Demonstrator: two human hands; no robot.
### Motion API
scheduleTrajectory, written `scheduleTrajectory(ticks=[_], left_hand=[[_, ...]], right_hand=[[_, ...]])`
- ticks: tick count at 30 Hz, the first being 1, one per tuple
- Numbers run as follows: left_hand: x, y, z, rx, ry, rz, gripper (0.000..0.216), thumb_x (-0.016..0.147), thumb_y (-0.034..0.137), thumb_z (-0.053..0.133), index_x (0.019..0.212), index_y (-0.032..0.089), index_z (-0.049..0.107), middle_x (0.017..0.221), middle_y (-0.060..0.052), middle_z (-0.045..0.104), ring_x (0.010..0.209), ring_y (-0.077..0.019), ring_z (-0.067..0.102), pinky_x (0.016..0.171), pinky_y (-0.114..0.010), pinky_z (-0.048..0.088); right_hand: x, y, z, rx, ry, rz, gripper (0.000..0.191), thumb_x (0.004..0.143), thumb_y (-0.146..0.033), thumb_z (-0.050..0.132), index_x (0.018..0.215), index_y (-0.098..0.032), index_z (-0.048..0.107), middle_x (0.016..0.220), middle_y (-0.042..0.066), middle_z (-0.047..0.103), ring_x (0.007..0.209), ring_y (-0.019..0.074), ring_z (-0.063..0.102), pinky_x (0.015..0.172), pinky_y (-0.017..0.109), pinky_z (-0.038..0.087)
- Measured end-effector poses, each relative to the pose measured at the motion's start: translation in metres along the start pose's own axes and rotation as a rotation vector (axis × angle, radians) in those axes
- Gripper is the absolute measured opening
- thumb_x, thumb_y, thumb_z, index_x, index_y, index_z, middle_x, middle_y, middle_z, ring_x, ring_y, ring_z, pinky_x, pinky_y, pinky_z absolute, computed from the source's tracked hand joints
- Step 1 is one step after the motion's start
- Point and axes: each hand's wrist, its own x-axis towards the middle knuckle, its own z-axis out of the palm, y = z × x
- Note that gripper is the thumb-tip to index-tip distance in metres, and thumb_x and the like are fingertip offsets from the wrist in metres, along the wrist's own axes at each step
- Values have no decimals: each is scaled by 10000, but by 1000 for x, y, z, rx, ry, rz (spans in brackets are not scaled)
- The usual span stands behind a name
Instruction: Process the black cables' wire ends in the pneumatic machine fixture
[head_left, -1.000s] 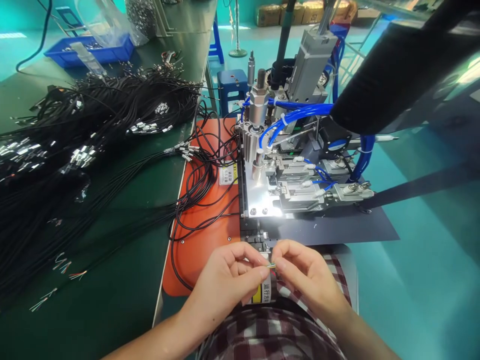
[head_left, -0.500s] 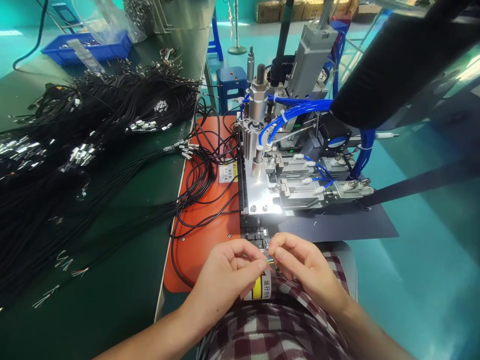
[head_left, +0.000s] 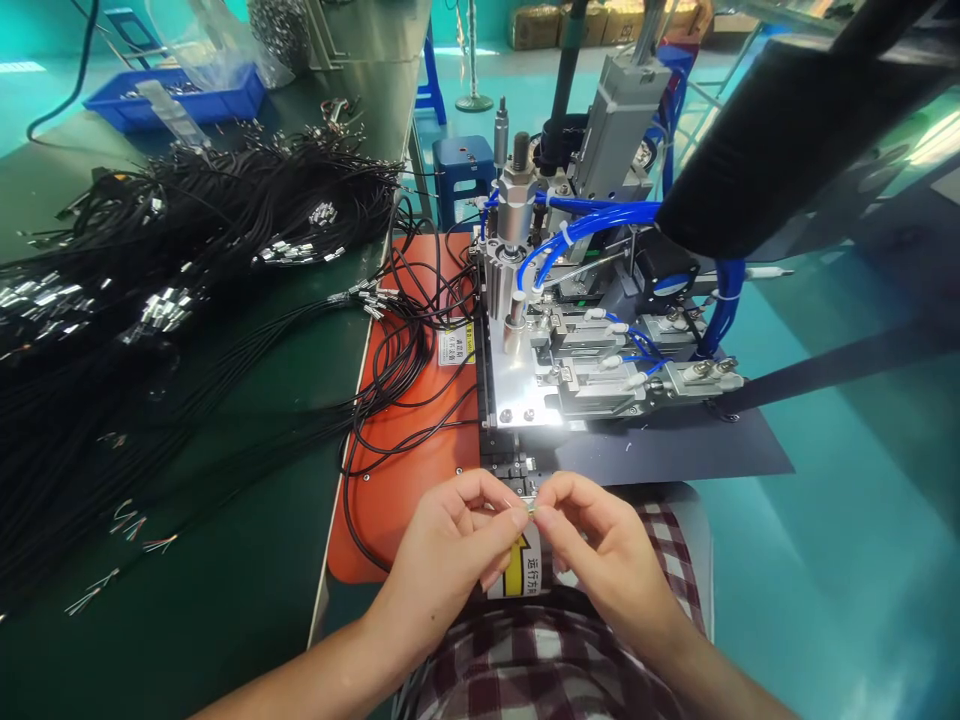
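Note:
My left hand [head_left: 450, 545] is closed in a pinch in front of the machine's near end. Thin coloured wires [head_left: 532, 508] show between its thumb and forefinger. From the other side, my right hand [head_left: 611, 535] pinches the same wires, its fingertips almost touching those of the left. Most of the wires' length is hidden by the fingers. Just below the fingertips is a label with a yellow arrow [head_left: 516, 577]. A black track with small metal blocks [head_left: 512, 465] runs away beyond the hands.
A machine with a shiny metal plate [head_left: 514, 390] and blue air hoses [head_left: 600, 218] stands ahead. Black cables [head_left: 401, 375] loop over its orange base [head_left: 420, 545]. Heaped cables with metal ends [head_left: 247, 200] cover the green table [head_left: 247, 600] at left. A black tube [head_left: 757, 150] hangs at upper right.
My right hand has moved slightly left and closed on the wires at the left fingertips. The coloured wire ends, fanned out before, are now mostly covered. The left hand has barely moved.

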Motion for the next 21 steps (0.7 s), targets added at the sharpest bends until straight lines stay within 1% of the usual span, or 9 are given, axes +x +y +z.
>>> scheduleTrajectory(ticks=[2,5,7,8,10,13,15,18,21], left_hand=[[0,0,0,-7,-2,6,177,798,299,623,744,149,546,414,96,409,389,-30,297,426,-157,246],[-1,0,0,23,4,16,179,802,295,627,743,147,546,411,95,402,390,-34,310,423,-158,238],[-2,-1,1,46,14,28,198,799,312,642,745,146,549,422,95,394,392,-35,309,407,-156,215],[-2,-1,1,51,18,34,210,798,325,646,748,146,550,428,97,389,392,-34,299,400,-154,201],[-2,-3,1,48,19,41,226,797,347,650,757,147,552,439,102,382,392,-29,281,396,-150,188],[-1,-3,2,53,32,22,254,782,369,659,736,145,549,439,97,393,396,-31,296,403,-148,207],[0,-3,2,64,45,3,273,769,383,664,719,144,542,433,94,390,398,-35,299,403,-153,212],[2,-2,1,70,44,-2,275,765,386,661,726,143,538,437,97,377,402,-36,290,402,-156,203],[3,-3,0,77,39,6,259,770,369,656,740,140,539,442,96,380,405,-37,294,404,-157,203]], right_hand=[[-2,4,0,-42,-3,-53,154,901,-261,508,762,-197,521,702,-17,492,584,118,427,537,244,373],[-4,5,-1,-173,-2,-173,133,921,-216,475,793,-207,510,750,-3,498,644,138,450,591,262,380],[-4,2,-3,-242,-7,-238,135,914,-193,475,783,-208,503,747,-1,495,653,145,453,599,269,374],[-4,1,-3,-252,-5,-241,142,911,-191,477,771,-208,502,735,-2,493,648,146,452,593,269,372],[-3,-1,-3,-213,6,-180,163,910,-211,483,748,-207,502,706,-7,485,621,140,439,563,260,368],[-1,1,-1,-70,3,-4,172,910,-277,503,755,-204,516,666,-27,468,554,117,406,504,238,357],[0,2,-1,10,-9,73,168,895,-319,529,780,-197,540,641,-37,465,525,105,403,486,230,358],[1,1,-1,24,17,107,167,852,-344,578,807,-184,584,592,-43,470,507,107,420,474,231,360],[1,0,-1,-44,58,78,156,836,-328,597,778,-183,598,590,-32,497,499,111,433,460,236,354]])
